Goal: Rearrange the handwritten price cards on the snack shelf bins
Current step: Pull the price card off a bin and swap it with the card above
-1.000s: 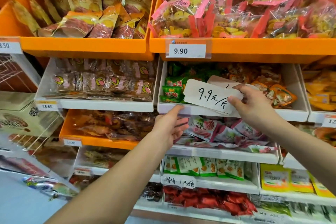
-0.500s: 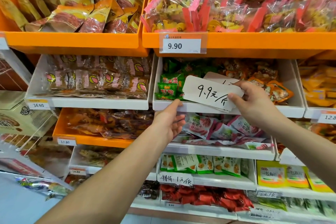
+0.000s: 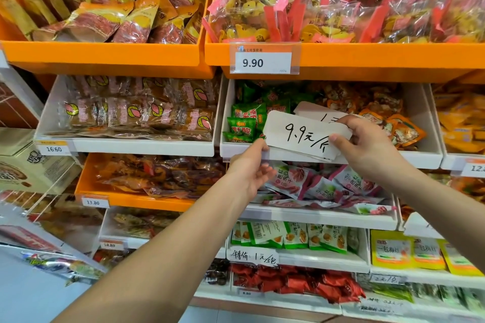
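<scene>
A white handwritten price card (image 3: pixel 296 131) reading 9.9 lies over the front lip of a white bin (image 3: pixel 420 156) of green and orange snack packets. My right hand (image 3: pixel 367 149) pinches the card's right end. Behind it a second white card (image 3: pixel 315 113) pokes up, mostly hidden, with my right fingers across it too. My left hand (image 3: pixel 249 168) touches the first card's lower left corner with thumb and fingertips. Another handwritten card (image 3: pixel 253 257) hangs on a lower white bin.
Orange bins (image 3: pixel 105 55) above hold brown and pink snack bags, one with a printed 9.90 label (image 3: pixel 263 61). White and orange bins with printed tags 16.60 (image 3: pixel 53 149) and 13.80 (image 3: pixel 93 202) sit to the left. Boxes (image 3: pixel 23 165) stack at far left.
My left hand has risen from under the bin's lip to touch the card's lower left corner. My right hand keeps hold of the card's right end.
</scene>
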